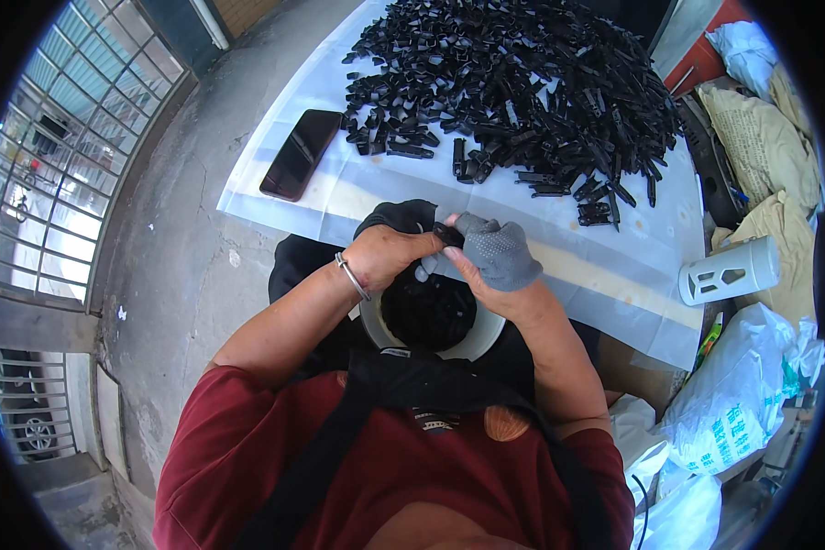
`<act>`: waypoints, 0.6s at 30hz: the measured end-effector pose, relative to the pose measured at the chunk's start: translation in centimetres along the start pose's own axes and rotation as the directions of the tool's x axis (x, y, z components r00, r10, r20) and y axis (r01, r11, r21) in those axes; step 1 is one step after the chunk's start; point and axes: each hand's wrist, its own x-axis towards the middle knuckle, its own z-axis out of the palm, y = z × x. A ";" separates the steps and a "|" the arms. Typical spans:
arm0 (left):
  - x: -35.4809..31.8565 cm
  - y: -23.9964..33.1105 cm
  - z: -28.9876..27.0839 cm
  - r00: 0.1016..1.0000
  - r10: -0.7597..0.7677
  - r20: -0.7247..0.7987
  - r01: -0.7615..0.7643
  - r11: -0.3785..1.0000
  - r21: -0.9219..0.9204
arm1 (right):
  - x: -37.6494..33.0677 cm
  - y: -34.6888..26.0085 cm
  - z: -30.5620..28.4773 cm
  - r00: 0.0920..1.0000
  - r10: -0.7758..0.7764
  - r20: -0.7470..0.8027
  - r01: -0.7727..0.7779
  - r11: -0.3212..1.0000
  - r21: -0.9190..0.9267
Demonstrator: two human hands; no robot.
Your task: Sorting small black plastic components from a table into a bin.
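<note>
Both hands meet above the near edge of the table, close on one small black piece (449, 236) that sits between their fingertips. The left hand (387, 252), a metal bracelet (351, 275) at its wrist, has its thumb against the piece's left side, dark cloth covering its fingers; the right hand (495, 257), in a grey dotted glove (497, 249) with bare tips showing, grips it from the right. Most of the piece is hidden — what shows seems to slant slightly down toward the right, though I cannot tell its full long axis or which end leads. Just below the hands, nearer the person's body, a pale bowl (488, 340) holds more black parts (428, 316). Beyond the hands, a broad heap of black clips (513, 82) covers the far part of the white sheet (568, 261), its pieces pointing every way; at its near edge, one short clip (459, 158) stands lengthwise away from the person. A phone (301, 154) lies left of the heap, its long axis slanting away to the right — and a pale slotted cylinder (731, 269) lies on its side at the right edge.
</note>
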 end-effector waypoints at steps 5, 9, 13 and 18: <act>0.1 -1.3 -0.4 0.999 -0.018 0.048 0.025 0.988 -0.152 | -0.2 0.0 0.7 0.997 0.053 0.047 -0.046 0.987 -0.155; -0.4 -0.7 0.7 0.999 0.037 0.000 -0.037 0.999 0.024 | 0.3 -0.1 0.9 0.999 -0.042 -0.034 0.034 0.979 -0.200; -0.2 -0.8 0.4 0.989 0.051 -0.135 -0.027 0.985 0.173 | 0.2 -0.7 -1.1 0.994 0.072 -0.082 -0.082 0.987 -0.136; -0.3 0.0 0.4 0.995 0.019 -0.097 -0.007 0.992 0.125 | -0.3 -0.6 -1.9 0.984 0.131 0.122 -0.092 0.954 -0.286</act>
